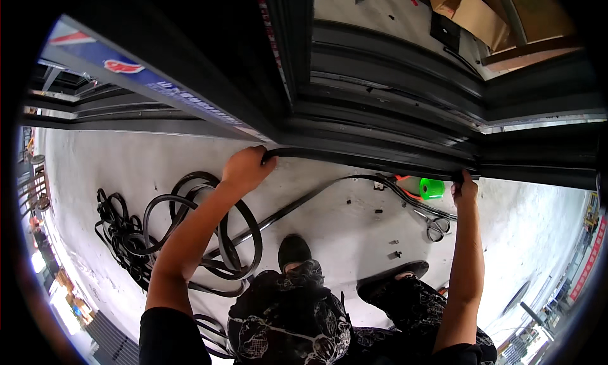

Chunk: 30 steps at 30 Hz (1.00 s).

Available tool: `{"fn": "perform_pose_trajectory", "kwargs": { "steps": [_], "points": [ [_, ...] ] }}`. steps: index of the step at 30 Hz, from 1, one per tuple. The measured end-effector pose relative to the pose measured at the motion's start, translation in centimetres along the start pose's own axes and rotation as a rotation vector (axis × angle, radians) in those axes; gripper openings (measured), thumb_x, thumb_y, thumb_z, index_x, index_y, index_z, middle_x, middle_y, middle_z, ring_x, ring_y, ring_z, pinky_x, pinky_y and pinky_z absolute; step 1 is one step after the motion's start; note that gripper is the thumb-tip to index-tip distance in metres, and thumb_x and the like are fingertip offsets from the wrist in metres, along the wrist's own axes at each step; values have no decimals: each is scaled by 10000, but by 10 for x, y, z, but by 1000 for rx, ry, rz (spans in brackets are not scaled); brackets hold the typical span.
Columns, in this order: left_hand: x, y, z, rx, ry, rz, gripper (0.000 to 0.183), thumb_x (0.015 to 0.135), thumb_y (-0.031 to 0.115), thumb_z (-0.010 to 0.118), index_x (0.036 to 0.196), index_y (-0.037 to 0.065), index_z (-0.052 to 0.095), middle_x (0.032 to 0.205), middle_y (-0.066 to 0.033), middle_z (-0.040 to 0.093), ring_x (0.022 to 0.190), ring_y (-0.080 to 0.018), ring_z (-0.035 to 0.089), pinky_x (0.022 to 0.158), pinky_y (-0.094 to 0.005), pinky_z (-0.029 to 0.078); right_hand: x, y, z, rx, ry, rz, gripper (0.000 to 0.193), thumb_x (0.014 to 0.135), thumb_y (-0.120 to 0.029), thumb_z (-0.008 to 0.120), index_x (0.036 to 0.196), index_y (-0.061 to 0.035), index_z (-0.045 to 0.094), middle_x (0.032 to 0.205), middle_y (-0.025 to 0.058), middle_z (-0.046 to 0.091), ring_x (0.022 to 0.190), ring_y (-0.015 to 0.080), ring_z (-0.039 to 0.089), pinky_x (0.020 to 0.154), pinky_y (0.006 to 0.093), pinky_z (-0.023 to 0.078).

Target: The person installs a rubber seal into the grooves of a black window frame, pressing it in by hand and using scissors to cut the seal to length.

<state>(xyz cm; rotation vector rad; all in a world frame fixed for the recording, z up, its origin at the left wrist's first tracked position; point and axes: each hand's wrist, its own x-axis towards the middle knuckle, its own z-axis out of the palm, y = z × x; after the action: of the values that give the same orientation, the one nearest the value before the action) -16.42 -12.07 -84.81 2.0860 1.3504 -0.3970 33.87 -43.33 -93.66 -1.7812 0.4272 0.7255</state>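
Note:
A black rubber sealing strip [342, 156] runs along the near edge of a dark metal frame [392, 134]. My left hand [246, 170] is closed around the strip at its left part, just below a corner of the frame. Further right, my right hand [465, 190] has its fingers closed at the strip, pressed up against the frame's edge; the fingertips are partly hidden there. Between the hands the strip bows slightly. Loose loops of black strip [256, 235] lie on the floor beneath my left forearm.
A tangled heap of thin black strip [120, 229] lies at the left. Near my right hand are scissors [437, 228] and a green roll [432, 189]. Small black scraps dot the pale floor [329, 216]. Cardboard [472, 13] lies beyond the frame. My shoes [294, 251] are below.

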Motion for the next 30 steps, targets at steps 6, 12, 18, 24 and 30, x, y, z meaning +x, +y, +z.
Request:
{"fn": "perform_pose_trajectory", "kwargs": {
  "steps": [6, 12, 18, 24, 30],
  "points": [
    [-16, 9, -14, -28, 136, 85, 374, 848, 410, 634, 813, 39, 656, 733, -125, 648, 697, -333, 631, 623, -424, 491, -1, -7, -4, -65, 54, 42, 292, 899, -346, 688, 816, -79, 601, 625, 25, 572, 446, 138, 496, 392, 230, 430],
    [-6, 9, -9, 71, 190, 37, 380, 845, 421, 637, 796, 45, 659, 729, -107, 656, 680, -317, 638, 612, -410, 498, -3, -10, 3, -72, 40, 30, 308, 902, -360, 685, 826, -72, 608, 638, 31, 583, 456, 127, 499, 393, 227, 431],
    [-8, 5, -2, 58, 242, 21, 381, 847, 419, 633, 788, 43, 652, 742, -113, 664, 708, -338, 648, 633, -429, 508, 1, -3, 2, -73, 28, 31, 306, 902, -365, 684, 840, -73, 616, 653, 32, 592, 460, 113, 492, 398, 223, 439],
    [-9, 15, -7, 73, 272, 45, 362, 835, 407, 641, 796, 48, 656, 742, -139, 665, 726, -357, 650, 644, -450, 515, 1, -4, -6, 10, 28, -14, 322, 899, -359, 674, 785, -77, 572, 583, 35, 533, 397, 151, 444, 353, 272, 392],
    [-25, -4, -9, 58, 230, 195, 339, 800, 361, 689, 728, 37, 621, 691, -176, 619, 635, -377, 607, 574, -456, 471, -52, -16, -9, -220, -55, -64, 295, 916, -338, 648, 809, -78, 557, 599, 29, 511, 426, 138, 445, 362, 287, 346]
  ]
}}
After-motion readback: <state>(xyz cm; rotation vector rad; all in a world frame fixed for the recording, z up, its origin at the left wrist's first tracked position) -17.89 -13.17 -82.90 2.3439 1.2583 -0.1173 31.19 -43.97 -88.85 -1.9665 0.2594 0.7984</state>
